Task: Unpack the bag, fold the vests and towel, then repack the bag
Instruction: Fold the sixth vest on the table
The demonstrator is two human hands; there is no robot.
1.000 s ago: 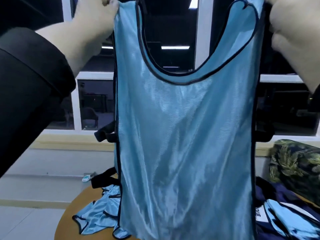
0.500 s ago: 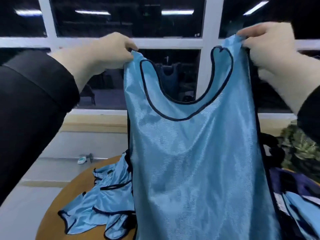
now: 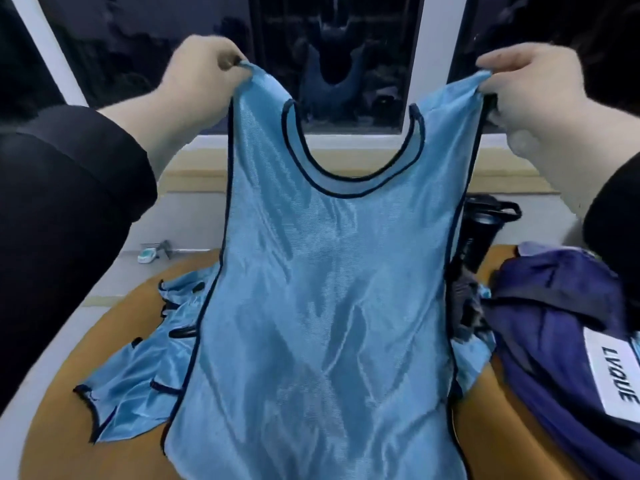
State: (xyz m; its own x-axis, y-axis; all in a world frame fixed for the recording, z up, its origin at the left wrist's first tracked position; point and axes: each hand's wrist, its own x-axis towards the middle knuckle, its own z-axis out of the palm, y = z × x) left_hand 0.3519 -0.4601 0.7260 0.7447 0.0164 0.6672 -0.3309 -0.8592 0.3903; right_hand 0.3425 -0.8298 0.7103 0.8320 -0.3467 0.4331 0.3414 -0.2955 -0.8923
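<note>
A light blue mesh vest (image 3: 325, 289) with dark trim hangs spread out in front of me. My left hand (image 3: 201, 74) pinches its left shoulder strap. The right strap is pinched by my right hand (image 3: 530, 88). The vest's lower part drapes toward the round wooden table (image 3: 52, 417). More light blue vests (image 3: 145, 358) lie crumpled on the table behind and to the left of it. A dark purple bag (image 3: 568, 323) with a white label lies at the right.
A dark bottle-like object (image 3: 481, 233) stands behind the vest at the right. A small white device (image 3: 147, 255) lies on the floor beyond the table. Dark windows and a sill run along the back.
Both hands have come down and spread apart, lowering the vest toward the table. My view has tilted down, showing more of the table and bag.
</note>
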